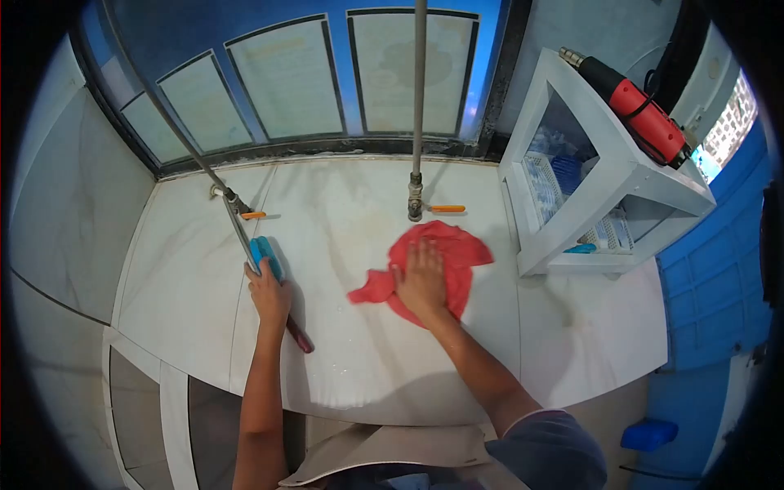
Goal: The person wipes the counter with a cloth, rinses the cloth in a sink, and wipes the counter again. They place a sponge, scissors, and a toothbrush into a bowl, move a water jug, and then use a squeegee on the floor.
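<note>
A red cloth (469,253) lies spread on the white marbled counter (327,196), right of the middle. My right hand (421,282) presses flat on it, fingers stretched out. On the left, my left hand (268,296) is closed around a tool with a bright blue part (263,250) above the fingers and a dark red handle end (300,336) below the hand. A thin metal rod or pipe runs down close to its fingertips. Small water drops dot the counter between the hands.
Two pipes with orange-handled valves (415,196) (237,204) stand at the back. A white cabinet (535,110) with baskets inside stands at the right, a red heat gun (645,114) on top. Framed panels (282,77) line the back; a blue container (649,434) is at lower right.
</note>
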### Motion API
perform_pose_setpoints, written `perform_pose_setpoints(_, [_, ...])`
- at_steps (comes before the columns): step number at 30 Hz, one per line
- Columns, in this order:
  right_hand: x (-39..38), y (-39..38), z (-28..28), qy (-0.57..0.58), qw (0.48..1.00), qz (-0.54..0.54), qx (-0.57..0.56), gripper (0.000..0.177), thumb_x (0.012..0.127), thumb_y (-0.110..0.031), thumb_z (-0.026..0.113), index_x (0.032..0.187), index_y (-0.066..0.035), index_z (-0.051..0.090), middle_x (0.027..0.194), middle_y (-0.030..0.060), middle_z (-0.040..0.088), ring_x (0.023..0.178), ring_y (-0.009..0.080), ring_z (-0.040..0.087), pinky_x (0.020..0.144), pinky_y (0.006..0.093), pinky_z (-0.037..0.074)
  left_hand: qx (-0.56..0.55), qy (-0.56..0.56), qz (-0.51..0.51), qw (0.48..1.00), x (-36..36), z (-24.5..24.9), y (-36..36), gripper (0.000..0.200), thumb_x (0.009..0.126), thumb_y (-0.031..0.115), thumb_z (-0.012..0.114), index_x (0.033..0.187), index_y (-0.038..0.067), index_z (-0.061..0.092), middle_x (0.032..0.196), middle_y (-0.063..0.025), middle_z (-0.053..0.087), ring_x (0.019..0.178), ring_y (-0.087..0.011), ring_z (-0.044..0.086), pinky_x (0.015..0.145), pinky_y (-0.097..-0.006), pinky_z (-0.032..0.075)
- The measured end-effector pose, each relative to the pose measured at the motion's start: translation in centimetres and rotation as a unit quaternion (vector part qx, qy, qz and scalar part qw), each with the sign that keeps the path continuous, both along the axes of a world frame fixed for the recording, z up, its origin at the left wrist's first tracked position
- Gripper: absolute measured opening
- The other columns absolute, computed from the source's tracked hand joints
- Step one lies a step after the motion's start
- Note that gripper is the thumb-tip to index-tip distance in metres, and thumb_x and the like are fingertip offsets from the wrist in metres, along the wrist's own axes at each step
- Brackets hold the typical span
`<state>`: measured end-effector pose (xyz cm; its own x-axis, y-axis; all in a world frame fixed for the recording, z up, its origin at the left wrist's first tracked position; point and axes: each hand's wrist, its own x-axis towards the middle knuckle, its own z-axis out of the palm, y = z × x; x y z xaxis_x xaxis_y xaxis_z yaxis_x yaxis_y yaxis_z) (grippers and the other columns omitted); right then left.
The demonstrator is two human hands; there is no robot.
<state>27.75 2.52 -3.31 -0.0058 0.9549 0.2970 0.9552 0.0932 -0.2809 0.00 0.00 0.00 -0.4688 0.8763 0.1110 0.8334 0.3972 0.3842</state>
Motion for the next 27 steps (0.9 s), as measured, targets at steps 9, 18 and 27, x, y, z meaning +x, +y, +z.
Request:
perform_pose_setpoints(9, [-11.0,14.3,-2.4,0.290,0.947,0.005,0.141,0.040,0.086,-0.008,0.036,0.121,0.013,0.037,0.129,0.0296,0.036,0.121,0.0396,0.034,0.103,0.0441,0.026,0.117,0.036,-0.028,0.992,-12.3,-1.0,-5.6,0.053,0.068,-0.012,0.044,0.118,0.006,0.038,0.098,-0.0221,0.052,0.086,-0.0401,0.049,0.080,-0.0437,0.040])
perform_pose_setpoints(18, [-8.8,25.2,-0.7,0.116,0.907,-0.403,0.046,0.074,0.084,-0.044,0.039,0.131,0.011,0.026,0.140,0.0279,0.019,0.130,0.0397,0.018,0.107,0.0480,0.011,0.138,0.072,-0.052,0.986,-24.9,1.4,-12.9,0.053,0.064,-0.015,0.050,0.114,0.001,0.042,0.103,-0.0187,0.053,0.091,-0.0367,0.049,0.080,-0.0427,0.040])
perform_pose_setpoints(27, [-26.4,24.5,-0.6,-0.006,0.999,0.032,-0.021,0.057,0.084,-0.035,0.037,0.127,0.002,0.040,0.138,0.0194,0.031,0.131,0.0316,0.022,0.108,0.0435,0.014,0.159,0.214,0.012,0.964,-37.5,-2.5,-15.8,0.055,0.068,-0.013,0.046,0.121,-0.001,0.038,0.107,-0.0207,0.052,0.096,-0.0377,0.050,0.083,-0.0440,0.040])
